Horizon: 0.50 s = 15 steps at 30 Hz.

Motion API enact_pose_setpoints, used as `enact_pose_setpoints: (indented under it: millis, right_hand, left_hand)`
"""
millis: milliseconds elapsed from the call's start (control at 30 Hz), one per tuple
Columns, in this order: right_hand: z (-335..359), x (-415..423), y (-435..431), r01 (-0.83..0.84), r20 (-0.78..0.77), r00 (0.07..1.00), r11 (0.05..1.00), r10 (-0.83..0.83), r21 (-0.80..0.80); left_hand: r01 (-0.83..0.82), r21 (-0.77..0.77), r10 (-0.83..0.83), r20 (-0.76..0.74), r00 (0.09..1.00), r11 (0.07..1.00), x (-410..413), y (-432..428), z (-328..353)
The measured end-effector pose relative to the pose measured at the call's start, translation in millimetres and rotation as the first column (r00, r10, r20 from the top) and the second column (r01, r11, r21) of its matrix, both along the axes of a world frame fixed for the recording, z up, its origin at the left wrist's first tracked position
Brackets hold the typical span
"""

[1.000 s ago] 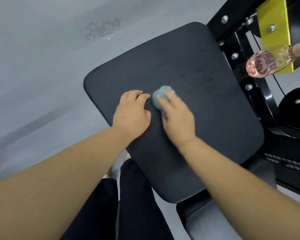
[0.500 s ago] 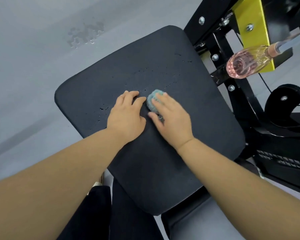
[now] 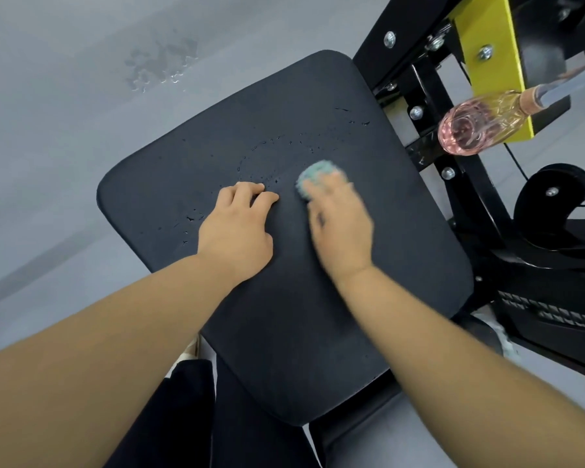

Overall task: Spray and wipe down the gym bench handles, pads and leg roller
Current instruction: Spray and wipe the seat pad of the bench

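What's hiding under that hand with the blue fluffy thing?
Under the right hand is a blue-green cloth, pressed on the black pad. Only its front edge peeks past the fingers; the rest, and the pad beneath, is covered.

A black bench pad (image 3: 284, 315) fills the centre of the head view, with scattered droplets across its upper half. The left hand (image 3: 237, 231) rests on the pad, fingers curled, palm down. The right hand (image 3: 341, 228) presses a small teal cloth (image 3: 314, 173) against the pad surface; this hand is motion-blurred. The two hands sit near each other without touching. A clear bottle (image 3: 477, 126) containing pink liquid lies tilted against the black and yellow frame (image 3: 487, 38) at upper right. A wet patch (image 3: 159, 65) marks the grey floor beyond the pad.
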State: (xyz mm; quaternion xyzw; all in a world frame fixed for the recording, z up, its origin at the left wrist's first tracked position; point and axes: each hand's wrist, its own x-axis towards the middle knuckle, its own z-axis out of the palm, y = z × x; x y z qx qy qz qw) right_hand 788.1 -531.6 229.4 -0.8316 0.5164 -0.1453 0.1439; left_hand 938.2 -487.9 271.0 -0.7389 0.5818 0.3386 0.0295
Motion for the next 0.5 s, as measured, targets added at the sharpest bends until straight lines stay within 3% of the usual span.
enact_pose_setpoints:
  millis: [67, 133, 200, 267, 367, 433, 500]
  right_hand:
    - [4.7, -12.8, 25.3, -0.311, -0.015, 0.950, 0.950, 0.311, 0.006]
    - [6.1, -49.5, 5.9, -0.433, -0.062, 0.900, 0.901, 0.432, -0.017]
    - [8.2, -87.1, -28.2, -0.293, -0.114, 0.951, 0.955, 0.286, -0.044]
    - [11.9, -111.0, -52.7, -0.011, -0.133, 0.991, 1.000, 0.008, -0.021]
    - [8.0, -82.7, -45.8, 0.352, -0.101, 0.930, 0.935, -0.354, -0.036]
    - [4.4, -41.1, -27.2, 0.346, -0.033, 0.938, 0.938, -0.346, -0.024]
    - [-0.1, -2.8, -0.1, 0.112, 0.023, 0.993, 0.994, -0.112, -0.009]
  left_hand:
    - [0.013, 0.004, -0.013, 0.008, 1.000, 1.000, -0.1, -0.3, 0.2]
    - [0.032, 0.011, -0.032, 0.007, 0.999, 0.999, 2.2, -0.6, 0.9]
    - [0.042, 0.016, -0.042, 0.002, 0.999, 0.999, 4.3, 0.0, 1.2]
    - [0.048, 0.025, -0.048, 0.010, 0.999, 0.999, 4.2, 0.6, 1.5]
    - [0.050, 0.039, -0.051, 0.032, 0.998, 0.998, 0.9, 1.5, 0.9]
    - [0.040, 0.032, -0.041, 0.047, 0.998, 0.999, -1.1, 1.0, 0.4]
    - [0.035, 0.020, -0.036, 0.051, 0.998, 0.999, -2.1, 0.5, -0.3]
